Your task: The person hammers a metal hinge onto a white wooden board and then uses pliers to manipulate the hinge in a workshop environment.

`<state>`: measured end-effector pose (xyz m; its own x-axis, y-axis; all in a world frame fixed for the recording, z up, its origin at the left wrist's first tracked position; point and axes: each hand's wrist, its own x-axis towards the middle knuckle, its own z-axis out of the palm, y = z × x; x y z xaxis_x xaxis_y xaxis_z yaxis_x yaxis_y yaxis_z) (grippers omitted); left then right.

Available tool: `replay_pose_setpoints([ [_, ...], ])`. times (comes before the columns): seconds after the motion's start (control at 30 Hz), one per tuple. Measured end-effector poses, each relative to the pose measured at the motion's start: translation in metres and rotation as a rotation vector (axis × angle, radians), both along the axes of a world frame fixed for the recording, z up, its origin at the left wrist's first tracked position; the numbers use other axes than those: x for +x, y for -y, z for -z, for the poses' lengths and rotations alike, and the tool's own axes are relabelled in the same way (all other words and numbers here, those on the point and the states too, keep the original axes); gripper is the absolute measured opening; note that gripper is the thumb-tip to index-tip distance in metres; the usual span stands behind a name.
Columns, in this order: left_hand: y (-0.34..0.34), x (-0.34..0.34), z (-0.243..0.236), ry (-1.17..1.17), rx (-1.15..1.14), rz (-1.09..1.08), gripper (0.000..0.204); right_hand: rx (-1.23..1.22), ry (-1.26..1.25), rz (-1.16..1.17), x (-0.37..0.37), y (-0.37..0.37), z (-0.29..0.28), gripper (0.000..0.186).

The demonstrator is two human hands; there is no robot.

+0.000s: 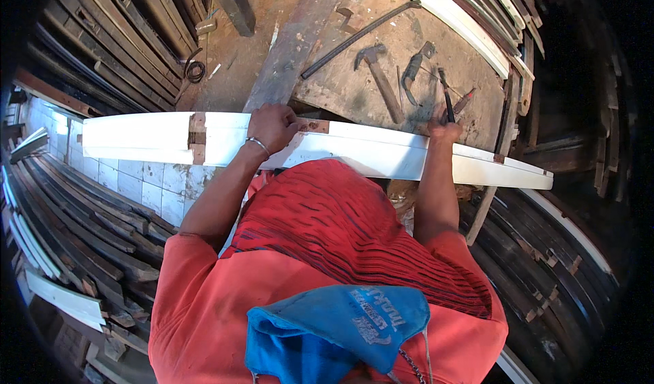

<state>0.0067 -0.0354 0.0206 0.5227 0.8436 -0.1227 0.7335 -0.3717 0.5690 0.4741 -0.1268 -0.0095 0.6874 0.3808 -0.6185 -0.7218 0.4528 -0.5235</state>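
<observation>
A long white board (371, 151) with brown recessed patches lies crosswise in front of my body. My left hand (272, 128), with a bracelet at the wrist, is closed on the board's far edge beside a brown patch. My right hand (445, 131) is over the board's right part, closed around a slim dark tool (446, 97) that points away from me; its exact kind is unclear. Just beyond lie a claw hammer (379, 79), a dark curved-handled tool (411, 76), a thin rod (400, 86) and a small red-handled tool (465, 101).
The worn wooden bench (340, 94) carries a long dark metal bar (361, 38) and a grey plank (289, 54). Stacks of wooden strips (102, 37) stand at the far left, with more strips (82, 214) at the near left and dark lengths (538, 254) at the right.
</observation>
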Motion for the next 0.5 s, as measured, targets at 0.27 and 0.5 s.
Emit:
replay_pose_setpoints([
  [0.27,-0.016,-0.013,0.02,0.441,-0.133,-0.247,0.011,-1.113,1.44,-1.259,0.022,-0.04,0.096,0.028],
  [0.5,-0.025,-0.02,-0.012,0.622,0.065,-0.545,0.011,-1.183,1.805,-1.198,-0.04,-0.056,0.011,0.028],
])
